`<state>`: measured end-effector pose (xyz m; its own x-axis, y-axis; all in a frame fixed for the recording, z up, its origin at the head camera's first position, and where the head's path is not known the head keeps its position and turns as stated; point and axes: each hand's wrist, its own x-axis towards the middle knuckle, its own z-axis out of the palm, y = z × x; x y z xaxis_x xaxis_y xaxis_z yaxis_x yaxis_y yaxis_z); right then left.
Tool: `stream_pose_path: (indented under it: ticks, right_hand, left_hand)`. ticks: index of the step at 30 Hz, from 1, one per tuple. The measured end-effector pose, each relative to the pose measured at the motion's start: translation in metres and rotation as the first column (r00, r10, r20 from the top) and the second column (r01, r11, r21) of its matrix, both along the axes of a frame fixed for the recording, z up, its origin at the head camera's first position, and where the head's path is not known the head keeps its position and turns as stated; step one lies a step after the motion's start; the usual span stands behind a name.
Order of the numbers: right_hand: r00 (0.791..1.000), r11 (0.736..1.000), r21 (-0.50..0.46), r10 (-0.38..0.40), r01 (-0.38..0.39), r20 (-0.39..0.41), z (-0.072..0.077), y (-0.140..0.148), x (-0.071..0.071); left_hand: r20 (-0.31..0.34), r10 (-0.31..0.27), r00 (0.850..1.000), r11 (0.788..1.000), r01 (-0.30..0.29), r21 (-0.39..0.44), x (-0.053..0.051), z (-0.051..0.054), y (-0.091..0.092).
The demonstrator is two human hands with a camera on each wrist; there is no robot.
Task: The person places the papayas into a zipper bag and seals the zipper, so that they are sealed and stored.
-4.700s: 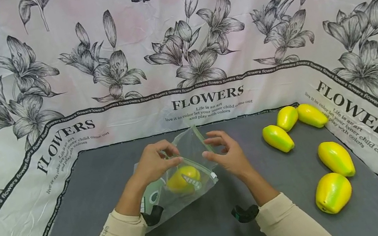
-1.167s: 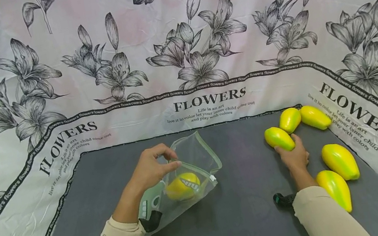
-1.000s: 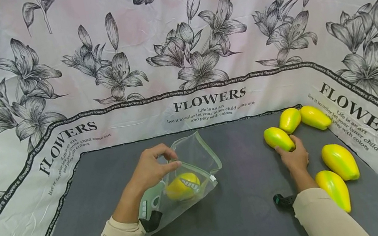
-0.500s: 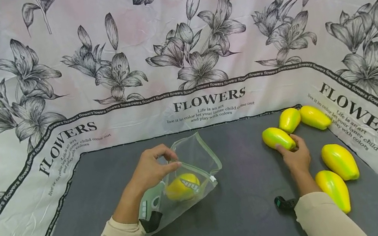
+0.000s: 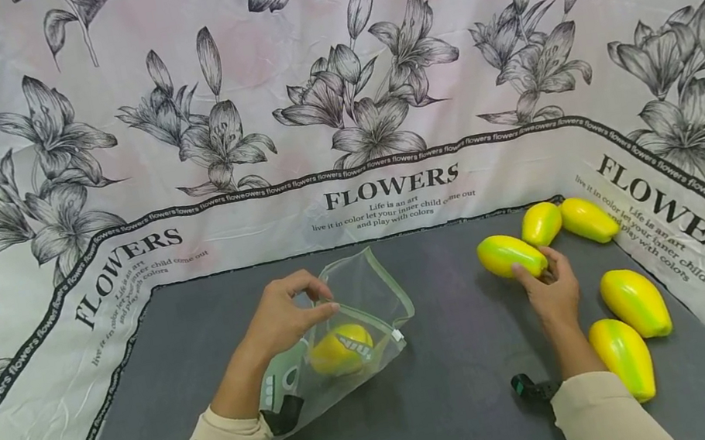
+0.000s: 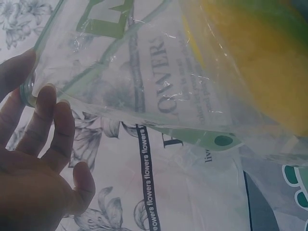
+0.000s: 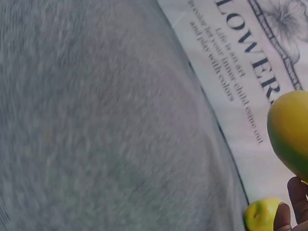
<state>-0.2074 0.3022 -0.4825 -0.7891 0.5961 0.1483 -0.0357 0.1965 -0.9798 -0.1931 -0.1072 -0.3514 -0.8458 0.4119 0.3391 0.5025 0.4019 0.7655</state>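
A clear zip bag [image 5: 381, 380] with green trim and a white slider stands tilted on the table, its mouth apart. One yellow-green papaya [image 5: 340, 349] lies inside it, seen through the plastic. My left hand [image 5: 287, 314] pinches the bag's top edge between thumb and fingers; the left wrist view shows the fingers [image 6: 43, 115] at that rim. To the right, my right hand [image 5: 552, 291] holds another papaya [image 5: 507, 255] by its near end, thumb on the side. In the right wrist view only part of this papaya [image 7: 291, 132] and some fingertips [image 7: 299, 197] show.
Two papayas [image 5: 540, 224] [image 5: 588, 219] lie at the back right corner. Two more [image 5: 634, 302] [image 5: 623, 359] lie at the right, the nearer partly behind my right sleeve [image 5: 601, 408]. Flower-printed cloth [image 5: 391, 197] rises behind the grey table [image 5: 467, 388].
My right hand has gone from the bag's mouth to a papaya at the right, gripped it and shifted it slightly left. The left hand keeps its pinch on the bag.
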Motion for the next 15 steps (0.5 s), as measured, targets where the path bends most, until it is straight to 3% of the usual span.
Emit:
stream_pose_path:
  ticks: [4, 15]
  right_hand:
    - [0.997, 0.999, -0.020, 0.034, -0.036, -0.072, 0.006, -0.004, 0.003]
    - [0.978, 0.993, -0.011, 0.110, -0.114, -0.178, 0.035, -0.022, 0.019]
  left_hand:
    - [-0.014, -0.006, 1.000, 1.000, 0.006, -0.001, 0.000, 0.000, 0.001]
    - [-0.004, 0.000, 1.000, 1.000, 0.000, -0.004, 0.002, -0.001, 0.002]
